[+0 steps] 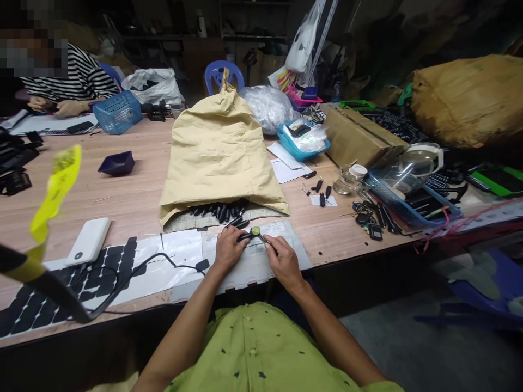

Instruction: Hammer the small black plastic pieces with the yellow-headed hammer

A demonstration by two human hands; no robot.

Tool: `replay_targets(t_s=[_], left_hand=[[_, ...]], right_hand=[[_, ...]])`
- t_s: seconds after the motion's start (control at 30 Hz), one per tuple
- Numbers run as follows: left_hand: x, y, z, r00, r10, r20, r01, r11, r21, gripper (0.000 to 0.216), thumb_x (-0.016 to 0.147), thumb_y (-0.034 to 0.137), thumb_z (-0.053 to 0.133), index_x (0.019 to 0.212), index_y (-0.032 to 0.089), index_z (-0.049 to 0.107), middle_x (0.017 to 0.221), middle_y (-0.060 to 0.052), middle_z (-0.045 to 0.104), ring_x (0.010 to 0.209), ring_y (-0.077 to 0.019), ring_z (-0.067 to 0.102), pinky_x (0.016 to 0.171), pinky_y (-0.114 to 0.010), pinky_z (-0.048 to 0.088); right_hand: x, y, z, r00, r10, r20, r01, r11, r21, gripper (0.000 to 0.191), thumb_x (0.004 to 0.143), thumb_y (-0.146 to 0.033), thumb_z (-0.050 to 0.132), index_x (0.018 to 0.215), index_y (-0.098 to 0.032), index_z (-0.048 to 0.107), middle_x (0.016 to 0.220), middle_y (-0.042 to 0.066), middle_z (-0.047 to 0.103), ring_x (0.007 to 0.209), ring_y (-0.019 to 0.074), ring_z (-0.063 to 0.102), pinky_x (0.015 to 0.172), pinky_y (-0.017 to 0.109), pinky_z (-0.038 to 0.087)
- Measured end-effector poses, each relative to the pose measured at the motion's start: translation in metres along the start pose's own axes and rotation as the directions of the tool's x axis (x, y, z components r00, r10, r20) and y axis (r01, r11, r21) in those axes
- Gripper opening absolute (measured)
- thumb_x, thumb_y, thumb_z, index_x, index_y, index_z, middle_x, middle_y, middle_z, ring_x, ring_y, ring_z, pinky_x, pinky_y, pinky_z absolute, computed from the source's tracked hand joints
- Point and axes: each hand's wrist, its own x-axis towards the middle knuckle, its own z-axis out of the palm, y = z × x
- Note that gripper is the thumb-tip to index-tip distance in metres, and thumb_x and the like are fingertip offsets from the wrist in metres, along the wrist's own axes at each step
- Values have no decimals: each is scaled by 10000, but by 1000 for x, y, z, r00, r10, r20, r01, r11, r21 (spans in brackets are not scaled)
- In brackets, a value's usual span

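My left hand holds a small black handle-like part over a clear plastic sheet at the table's front edge. My right hand pinches the other end, next to a small yellow-green round piece sitting on the part. Just beyond my hands, several similar black parts spill from the open mouth of a tan cloth sack lying on the wooden table.
A white power bank and a black cable lie left of my hands on a dark panel. Blue trays, a cardboard box, a glass jar and loose black parts sit right. A person in stripes works far left.
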Motion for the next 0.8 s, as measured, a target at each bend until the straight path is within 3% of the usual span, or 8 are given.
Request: replay_targets(t_s=[0.47,0.67,0.8], left_hand=[[0,2,1,1000,1,-13,-1,1000,1,151,824,175,713,926,267,776,903,-33,692,932,-247,634,823,-375,486],[0,4,3,999,10,-33,-10,1000,0,148,778,228,788,919,266,767,904,-28,692,938,-253,637,866,-400,499],[-1,5,4,999,7,-34,-7,1000,14,102,833,225,735,929,253,755,899,-33,689,918,-246,631,867,-399,492]], right_hand=[[2,-8,11,997,-53,64,59,995,-85,326,948,-166,509,1152,-248,749,918,32,723,860,162,692,782,244,560],[16,26,1,994,-33,-106,3,963,-268,363,968,-174,467,1175,-256,754,934,60,696,915,195,650,810,289,527],[25,52,-4,988,-40,-150,-36,880,-474,340,937,-127,505,1123,-242,765,857,63,642,823,205,569,713,299,438]])
